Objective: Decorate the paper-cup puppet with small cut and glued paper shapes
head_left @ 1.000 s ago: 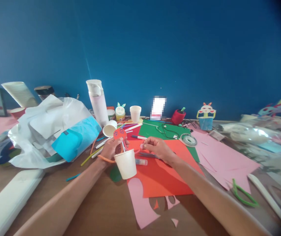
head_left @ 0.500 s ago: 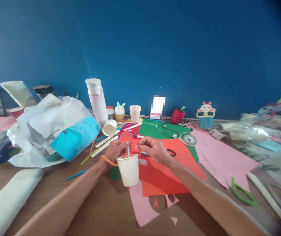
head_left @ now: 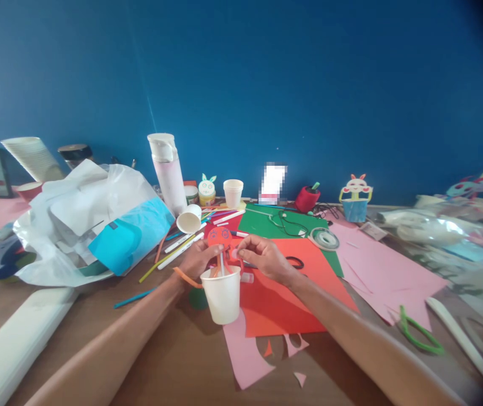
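One orange paper face (head_left: pixel 219 234), eyes already drawn, is gripped by the left hand (head_left: pixel 194 260) above one white cup (head_left: pixel 222 300); one pink piece (head_left: pixel 235 254), seemingly unattached yet, is pinched in the right hand's (head_left: pixel 264 258) fingers.

A brown wooden table (head_left: pixel 165 355) runs back to a blue wall. On its left side lie a bulging plastic bag (head_left: pixel 55 237) of paper and, in front of it, a long white slab (head_left: pixel 25 344). An orange sheet (head_left: pixel 287 307) covers the middle, overlapping a green sheet (head_left: pixel 266 223) behind it; a pink scrap (head_left: pixel 243 361) with curved cuts pokes out at its near edge, and a small pink triangle (head_left: pixel 300 379) lies closer in. To the right are a wide pink sheet (head_left: pixel 376 265), a bent green pipe cleaner (head_left: pixel 421 336) and a white strip (head_left: pixel 459 338). A blue stick (head_left: pixel 133 299) lies left of centre, and a tall white bottle (head_left: pixel 169 180) stands near the back
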Available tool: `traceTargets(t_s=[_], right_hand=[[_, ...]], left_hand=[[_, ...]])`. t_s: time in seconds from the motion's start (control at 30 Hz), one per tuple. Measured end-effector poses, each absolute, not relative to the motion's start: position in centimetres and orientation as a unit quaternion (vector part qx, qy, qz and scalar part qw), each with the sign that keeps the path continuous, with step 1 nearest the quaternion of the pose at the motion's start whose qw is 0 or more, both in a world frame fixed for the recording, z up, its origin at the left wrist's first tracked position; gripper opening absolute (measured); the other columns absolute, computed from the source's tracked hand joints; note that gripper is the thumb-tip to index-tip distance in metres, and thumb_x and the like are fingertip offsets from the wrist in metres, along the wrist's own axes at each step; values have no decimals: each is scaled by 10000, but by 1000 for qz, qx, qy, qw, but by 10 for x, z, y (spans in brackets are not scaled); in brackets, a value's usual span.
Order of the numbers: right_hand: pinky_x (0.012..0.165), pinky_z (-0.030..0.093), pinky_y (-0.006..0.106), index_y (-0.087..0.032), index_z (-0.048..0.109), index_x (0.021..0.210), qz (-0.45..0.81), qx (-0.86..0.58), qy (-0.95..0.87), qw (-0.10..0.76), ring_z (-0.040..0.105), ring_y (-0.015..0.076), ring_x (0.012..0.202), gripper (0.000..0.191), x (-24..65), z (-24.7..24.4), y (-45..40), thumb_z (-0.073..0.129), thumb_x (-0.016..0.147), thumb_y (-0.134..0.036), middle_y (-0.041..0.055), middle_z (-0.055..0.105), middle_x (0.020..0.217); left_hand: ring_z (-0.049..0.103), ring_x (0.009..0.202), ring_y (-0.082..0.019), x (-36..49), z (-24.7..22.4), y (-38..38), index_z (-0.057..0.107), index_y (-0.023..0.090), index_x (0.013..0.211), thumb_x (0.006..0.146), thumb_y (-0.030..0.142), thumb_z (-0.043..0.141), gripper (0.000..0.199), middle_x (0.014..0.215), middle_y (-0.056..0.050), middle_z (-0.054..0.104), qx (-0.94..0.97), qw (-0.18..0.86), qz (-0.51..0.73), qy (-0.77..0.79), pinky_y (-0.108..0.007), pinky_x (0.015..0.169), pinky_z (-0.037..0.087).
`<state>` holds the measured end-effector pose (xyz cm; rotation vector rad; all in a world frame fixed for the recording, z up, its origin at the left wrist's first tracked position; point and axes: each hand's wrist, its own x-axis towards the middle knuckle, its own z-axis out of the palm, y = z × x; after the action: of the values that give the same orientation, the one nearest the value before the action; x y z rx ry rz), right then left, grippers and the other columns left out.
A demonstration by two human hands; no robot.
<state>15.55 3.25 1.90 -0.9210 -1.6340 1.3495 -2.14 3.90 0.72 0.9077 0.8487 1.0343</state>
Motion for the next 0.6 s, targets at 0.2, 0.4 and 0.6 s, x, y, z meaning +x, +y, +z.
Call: traceTargets(t_s=[0.2, 0.4, 0.6], right_hand=[[608, 395, 217, -165, 527, 741, 533, -348, -652, 412, 508, 92, 647, 93, 154, 18, 32, 542, 752, -257, 2, 564, 721], [598, 391, 218, -170, 526, 735, 530, -348, -653, 414, 503, 92, 630, 92, 153, 17, 33, 548, 749, -258, -8, 557, 699], [609, 394, 221, -172, 532, 742, 535, -342, -653, 413, 513, 96, 653, 91, 152, 17, 31, 545, 755, -262, -8, 565, 716]], left_hand=[[556, 562, -131, -21, 9, 37, 591, 130, 692, 652, 188, 607, 72, 613, -14, 619, 422, 706, 459, 335, -233, 539, 422], [546, 568, -130, -22, 7, 37, 577, 137, 695, 657, 169, 585, 50, 623, -5, 605, 424, 707, 465, 323, -233, 530, 409], [530, 558, -123, -23, 8, 35, 566, 136, 706, 657, 158, 570, 54, 619, -2, 583, 429, 702, 473, 317, -232, 517, 401]])
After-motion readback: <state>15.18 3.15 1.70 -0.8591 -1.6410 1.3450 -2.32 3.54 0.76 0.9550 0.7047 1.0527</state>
